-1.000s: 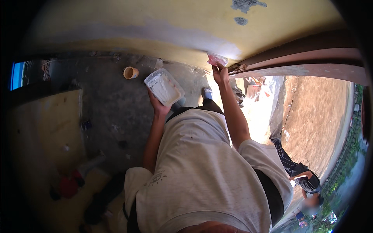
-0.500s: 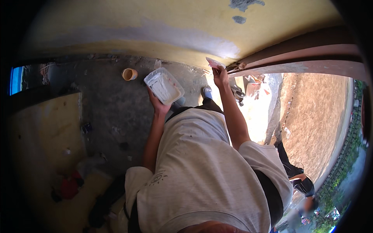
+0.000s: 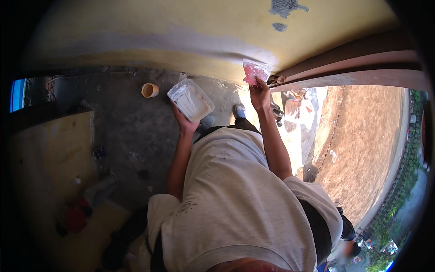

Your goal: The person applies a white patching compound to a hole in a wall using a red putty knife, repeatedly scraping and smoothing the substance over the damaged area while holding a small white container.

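With my left hand (image 3: 182, 119) I grip the near left side of a clear plastic tub (image 3: 209, 100), tilted so that its inside shows. White paste (image 3: 188, 102) lies smeared over its bottom. My right hand (image 3: 259, 96) pinches a flat pinkish-red spreader (image 3: 256, 72) streaked with white. The spreader's broad face is turned up and its far edge is at the yellow wall (image 3: 199, 27); I cannot tell whether it touches. A pale, smeared band (image 3: 190, 41) runs along the wall left of the spreader.
A yellowish cup-like container (image 3: 150, 90) stands on the dark floor left of the tub. Right of the spreader is a brown frame (image 3: 349, 77), with sunlit bare ground (image 3: 367, 127) beyond. Grey patches (image 3: 286, 7) mark the wall. Another person (image 3: 348, 229) is partly visible at lower right.
The spreader has turned from nearly edge-on to showing its broad face, and my right hand has shifted slightly right and nearer. My left hand and the tub have hardly moved.
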